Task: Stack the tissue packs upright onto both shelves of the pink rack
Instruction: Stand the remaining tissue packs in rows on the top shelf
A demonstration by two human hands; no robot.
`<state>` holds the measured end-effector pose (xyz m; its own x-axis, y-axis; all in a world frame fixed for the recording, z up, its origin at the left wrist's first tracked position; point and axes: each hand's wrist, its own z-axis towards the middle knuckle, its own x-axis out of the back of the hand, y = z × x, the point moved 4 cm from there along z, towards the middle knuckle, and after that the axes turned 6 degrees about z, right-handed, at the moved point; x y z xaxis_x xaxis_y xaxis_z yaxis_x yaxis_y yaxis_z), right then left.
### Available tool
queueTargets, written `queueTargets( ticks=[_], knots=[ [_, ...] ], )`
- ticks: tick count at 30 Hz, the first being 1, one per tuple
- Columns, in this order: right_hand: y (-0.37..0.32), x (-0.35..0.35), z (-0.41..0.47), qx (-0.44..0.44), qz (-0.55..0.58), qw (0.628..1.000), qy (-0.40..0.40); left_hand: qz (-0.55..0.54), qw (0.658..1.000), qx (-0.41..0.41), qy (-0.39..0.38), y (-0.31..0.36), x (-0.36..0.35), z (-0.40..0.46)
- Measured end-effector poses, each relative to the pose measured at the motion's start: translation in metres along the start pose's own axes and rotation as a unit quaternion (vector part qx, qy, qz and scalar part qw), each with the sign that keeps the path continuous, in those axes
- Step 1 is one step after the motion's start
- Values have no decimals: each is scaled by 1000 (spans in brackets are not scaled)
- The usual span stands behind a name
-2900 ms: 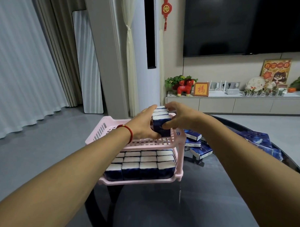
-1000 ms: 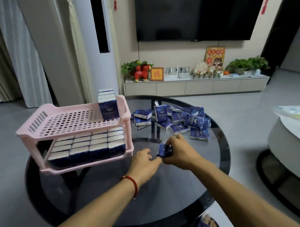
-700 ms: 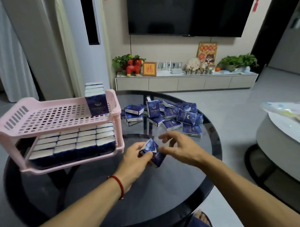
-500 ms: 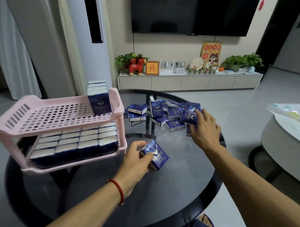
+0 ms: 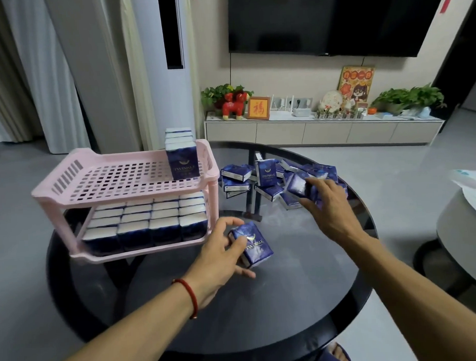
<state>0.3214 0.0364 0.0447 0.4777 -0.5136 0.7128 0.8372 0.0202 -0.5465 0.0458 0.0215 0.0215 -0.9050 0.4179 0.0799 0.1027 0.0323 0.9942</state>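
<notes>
The pink two-shelf rack point(image 5: 69, 174) stands on the left of the round black glass table point(image 5: 276, 300). Its lower shelf is packed with upright dark-blue tissue packs point(image 5: 152, 224). One short row of upright packs point(image 5: 180, 155) stands at the upper shelf's right end. My left hand point(image 5: 220, 258) grips a blue tissue pack point(image 5: 252, 248) just above the table, right of the rack. My right hand point(image 5: 325, 207) holds another pack point(image 5: 302, 187), lifted slightly over the loose pile of packs point(image 5: 266, 179) at the table's far side.
A second, pale round table point(image 5: 462, 226) stands close on the right. A low TV cabinet point(image 5: 324, 131) with plants and ornaments runs along the far wall under a large dark screen. A foot in a sandal point(image 5: 338, 353) shows below the table's near edge.
The view swung from the rack to the table. I passed one pack into my left hand; my right hand reached to the pile and picked up another pack.
</notes>
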Motion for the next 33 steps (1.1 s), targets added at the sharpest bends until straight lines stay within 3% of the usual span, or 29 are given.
queueTargets(
  ticks=[3,6,10,13,18,21,25,33],
  knots=[
    [-37,10,-31,67,101,987,-102,21,1000,8,-1,1,5,-4],
    [-68,13,-64,86,210,939,-258,3,999,34,-23,1,8,-9],
    [-95,6,-79,114,178,912,-351,-31,990,74,-115,3,6,-20],
    [-115,2,-81,154,156,914,-340,76,986,36,-147,-3,10,-23],
    [-115,-4,-77,82,210,926,-304,122,990,-30,-61,-4,26,-16],
    [-115,-11,-80,74,223,933,-271,191,977,-76,-61,-3,36,-15],
    [-124,-26,-86,121,162,945,-256,299,949,-74,-68,-12,41,-17],
    [-129,-35,-88,126,158,946,-255,294,950,-102,-42,-9,58,-24]
  ],
)
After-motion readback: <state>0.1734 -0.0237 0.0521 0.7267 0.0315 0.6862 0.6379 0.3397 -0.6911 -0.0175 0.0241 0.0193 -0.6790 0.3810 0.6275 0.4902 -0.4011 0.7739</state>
